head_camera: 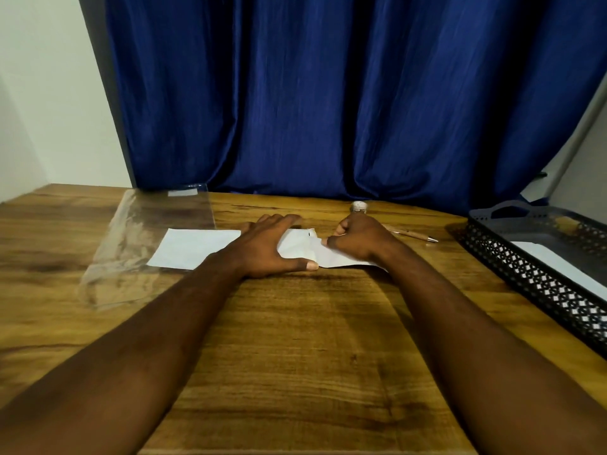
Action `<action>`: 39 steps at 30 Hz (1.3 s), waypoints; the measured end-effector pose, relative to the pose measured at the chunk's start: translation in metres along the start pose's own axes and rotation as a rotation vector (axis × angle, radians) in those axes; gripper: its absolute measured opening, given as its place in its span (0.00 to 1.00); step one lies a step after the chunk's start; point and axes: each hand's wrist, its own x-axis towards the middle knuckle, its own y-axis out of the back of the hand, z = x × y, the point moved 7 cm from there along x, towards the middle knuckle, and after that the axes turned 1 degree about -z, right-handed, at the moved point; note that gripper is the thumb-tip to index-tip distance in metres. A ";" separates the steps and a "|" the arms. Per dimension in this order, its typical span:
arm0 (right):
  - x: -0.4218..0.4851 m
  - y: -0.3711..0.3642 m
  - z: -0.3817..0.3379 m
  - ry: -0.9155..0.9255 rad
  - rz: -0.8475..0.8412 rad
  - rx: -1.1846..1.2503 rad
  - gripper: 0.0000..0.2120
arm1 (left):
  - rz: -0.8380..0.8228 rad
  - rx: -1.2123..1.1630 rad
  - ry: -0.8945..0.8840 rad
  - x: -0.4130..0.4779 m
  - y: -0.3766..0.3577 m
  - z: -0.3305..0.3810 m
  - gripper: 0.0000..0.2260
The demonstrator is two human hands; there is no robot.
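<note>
Fingers (279,221) of your left hand (266,247) lie straight, pressing the white paper (193,247) flat on the grained wooden bench (295,339). Your right hand (358,241) curls and pinches the paper's creased right end. Left of the paper lies a clear plastic sleeve (131,231), right of it a pen (410,233) and a black mesh tray (525,267), and behind it a blue curtain (328,93).

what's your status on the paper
Left hand flat on white paper. Right hand pinching its folded end. Pen beside, not blocking.
</note>
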 end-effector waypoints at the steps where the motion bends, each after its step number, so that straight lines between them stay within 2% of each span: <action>1: 0.000 -0.001 -0.002 0.012 0.009 0.001 0.07 | 0.008 0.006 -0.009 0.000 0.001 0.001 0.49; 8: -0.003 0.005 -0.018 0.146 0.075 0.058 0.06 | 0.078 0.028 -0.054 -0.001 0.005 0.008 0.49; 12: -0.007 -0.006 -0.028 0.310 -0.051 0.087 0.18 | 0.077 0.040 -0.096 -0.001 0.005 0.013 0.48; 15: -0.001 -0.008 -0.022 0.322 -0.047 0.065 0.26 | 0.049 0.062 -0.085 0.001 0.001 0.012 0.48; 19: 0.007 0.009 0.005 0.200 -0.023 -0.084 0.15 | -0.045 0.096 0.006 0.006 -0.007 0.003 0.52; 22: 0.004 0.008 0.019 0.183 -0.127 -0.111 0.17 | -0.048 0.103 0.018 0.006 -0.007 0.001 0.52; 26: 0.007 0.001 0.021 0.266 -0.187 -0.151 0.20 | -0.003 0.109 -0.011 0.005 -0.004 0.005 0.49; 28: 0.009 -0.002 0.020 0.275 -0.199 -0.170 0.24 | 0.010 0.098 -0.021 0.004 -0.002 0.006 0.49; 31: 0.008 -0.002 0.020 0.256 -0.203 -0.153 0.41 | 0.053 0.086 -0.051 0.003 0.001 0.008 0.48; 32: 0.010 -0.003 0.021 0.260 -0.200 -0.160 0.42 | 0.073 0.086 -0.063 0.003 0.003 0.009 0.47; 34: 0.010 -0.004 0.022 0.273 -0.191 -0.159 0.36 | 0.097 0.082 -0.077 0.001 0.006 0.011 0.47; 37: 0.009 0.000 0.021 0.288 -0.147 -0.091 0.21 | 0.119 0.068 -0.090 -0.001 0.008 0.016 0.47; 39: 0.006 0.001 0.020 0.303 -0.128 -0.045 0.19 | 0.152 0.056 -0.101 -0.002 0.011 0.018 0.46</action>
